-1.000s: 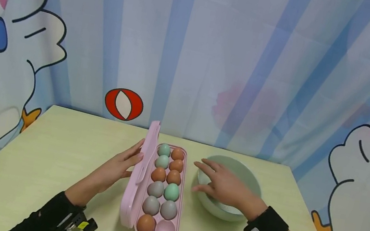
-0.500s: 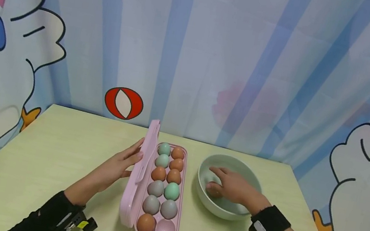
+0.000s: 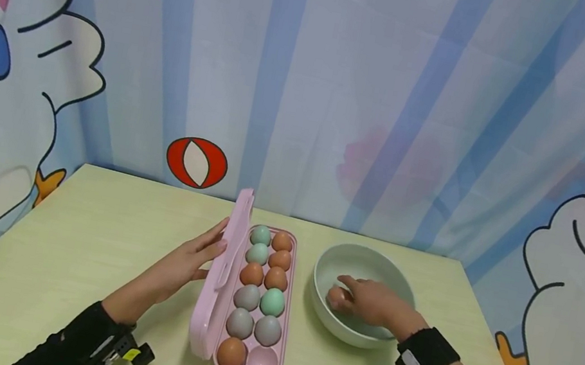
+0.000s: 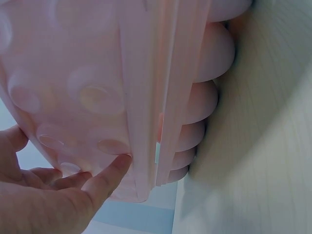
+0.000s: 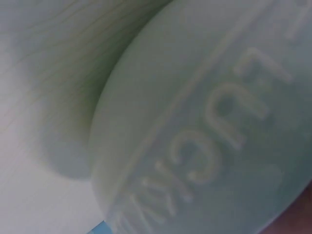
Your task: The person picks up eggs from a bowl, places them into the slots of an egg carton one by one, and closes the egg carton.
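A pink egg carton [image 3: 275, 336] stands raised-lid on the table, holding brown, grey and green eggs. Its lid [image 3: 212, 305] tilts up on the left side. Against the lid's outer face rest the fingertips of my left hand [image 3: 186, 265]; the left wrist view shows these fingers [image 4: 109, 175] spread across the bumpy pink plastic. My right hand [image 3: 374, 302] is down inside a pale green bowl [image 3: 334, 258], holding a brown egg [image 3: 340, 300] between thumb and fingers, partly covered by the hand. From the right wrist only the bowl's embossed outer wall [image 5: 170, 122] shows clearly.
The front right pocket [image 3: 262, 363] of the carton has no egg in it. The light wooden table [image 3: 134, 213] ends at a blue striped curtain [image 3: 316, 82] with cartoon ducks. Bowl and carton stand a small gap apart.
My right hand has gone from above the bowl's left rim down into it and its fingers have closed in on the brown egg. The left hand has stayed on the lid.
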`<state>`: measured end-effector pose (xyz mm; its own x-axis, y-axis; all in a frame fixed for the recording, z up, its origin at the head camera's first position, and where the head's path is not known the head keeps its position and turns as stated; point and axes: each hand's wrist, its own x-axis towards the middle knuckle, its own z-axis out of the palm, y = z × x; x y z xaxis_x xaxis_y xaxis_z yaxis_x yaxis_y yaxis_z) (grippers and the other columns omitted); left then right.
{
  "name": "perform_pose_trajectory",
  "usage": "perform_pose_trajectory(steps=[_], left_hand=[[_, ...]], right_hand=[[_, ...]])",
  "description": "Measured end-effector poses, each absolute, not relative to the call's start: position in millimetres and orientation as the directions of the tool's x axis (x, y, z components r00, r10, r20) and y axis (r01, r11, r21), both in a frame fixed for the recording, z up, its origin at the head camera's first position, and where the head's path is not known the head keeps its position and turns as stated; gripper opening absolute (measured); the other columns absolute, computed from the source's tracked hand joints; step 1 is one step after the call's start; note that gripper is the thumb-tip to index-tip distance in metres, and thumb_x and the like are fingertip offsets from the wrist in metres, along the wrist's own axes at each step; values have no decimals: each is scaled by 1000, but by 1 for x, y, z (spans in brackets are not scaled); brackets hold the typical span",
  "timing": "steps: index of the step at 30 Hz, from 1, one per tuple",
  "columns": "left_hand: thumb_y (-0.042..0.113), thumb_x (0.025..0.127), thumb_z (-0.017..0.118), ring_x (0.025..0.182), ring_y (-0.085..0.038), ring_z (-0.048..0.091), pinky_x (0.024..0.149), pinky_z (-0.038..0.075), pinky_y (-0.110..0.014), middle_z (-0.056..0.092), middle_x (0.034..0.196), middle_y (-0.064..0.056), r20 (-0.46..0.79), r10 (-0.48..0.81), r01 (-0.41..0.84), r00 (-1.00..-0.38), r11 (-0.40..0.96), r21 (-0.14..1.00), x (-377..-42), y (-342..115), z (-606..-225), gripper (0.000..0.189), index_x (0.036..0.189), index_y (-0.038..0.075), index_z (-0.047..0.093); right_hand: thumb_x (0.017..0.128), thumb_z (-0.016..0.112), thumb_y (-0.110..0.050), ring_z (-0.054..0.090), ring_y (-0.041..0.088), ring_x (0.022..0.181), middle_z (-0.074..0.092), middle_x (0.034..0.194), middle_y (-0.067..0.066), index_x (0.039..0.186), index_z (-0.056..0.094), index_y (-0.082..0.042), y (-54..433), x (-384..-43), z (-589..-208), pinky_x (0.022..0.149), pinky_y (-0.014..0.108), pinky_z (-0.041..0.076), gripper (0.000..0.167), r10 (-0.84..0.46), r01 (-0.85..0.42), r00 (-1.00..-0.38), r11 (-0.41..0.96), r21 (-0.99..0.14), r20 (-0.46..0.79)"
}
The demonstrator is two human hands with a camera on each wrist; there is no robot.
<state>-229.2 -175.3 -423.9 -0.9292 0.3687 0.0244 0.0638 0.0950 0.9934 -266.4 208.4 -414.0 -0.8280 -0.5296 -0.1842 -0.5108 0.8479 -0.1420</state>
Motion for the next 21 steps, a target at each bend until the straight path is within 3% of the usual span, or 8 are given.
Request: perform_pose_trajectory(steps=[10,21], left_hand=[[47,101,46,143,-32,27,103,39,-55,14,162,-2,22,367,64,-930,100,993,-228,-175,-423,66,157,36,14],[49,101,46,143,-32,27,104,39,-55,15,162,-2,17,366,61,-930,109,992,-228,-175,-424,67,157,36,13]], right_hand=[[96,65,-23,62,29,94,65,101,10,126,58,-2,211,-263,-419,84,44,49,37,-606,-590,-789,794,-149,-100],[85,76,-11,63,30,93,64,102,12,120,59,1,213,-263,-422,82,43,50,41,-660,-653,-751,746,-126,-13]])
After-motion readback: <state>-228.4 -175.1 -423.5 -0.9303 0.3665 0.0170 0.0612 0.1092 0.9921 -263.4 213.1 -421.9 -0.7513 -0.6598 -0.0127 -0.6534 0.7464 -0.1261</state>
